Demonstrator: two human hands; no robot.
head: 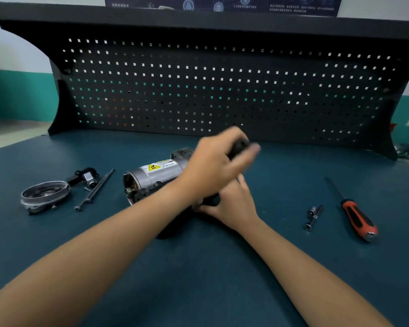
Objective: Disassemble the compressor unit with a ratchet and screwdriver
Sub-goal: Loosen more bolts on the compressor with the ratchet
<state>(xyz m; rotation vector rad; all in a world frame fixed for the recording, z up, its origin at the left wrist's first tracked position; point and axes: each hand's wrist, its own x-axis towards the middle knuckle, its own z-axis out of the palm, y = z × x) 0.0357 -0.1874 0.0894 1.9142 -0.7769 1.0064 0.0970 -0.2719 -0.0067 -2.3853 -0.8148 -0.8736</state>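
Dark teal matting covers the workbench, and a black pegboard stands along its far edge. At the middle of the bench lies the compressor, a silver cylinder on its side with a yellow warning label facing up. Its open end points to the left, and its right end is hidden behind the hands.

The left hand reaches across the compressor with its fingers curled round a black handle, which is blurred. The right hand sits just below the left wrist, with its thumb and fingers against a dark part at the near end of the compressor. I cannot tell whether it grips that part or only touches it.

To the right, well apart from the hands, lies a screwdriver with a red and black grip, and small metal sockets lie just beside it. On the left are a round metal cover, a small black bracket and two long bolts.
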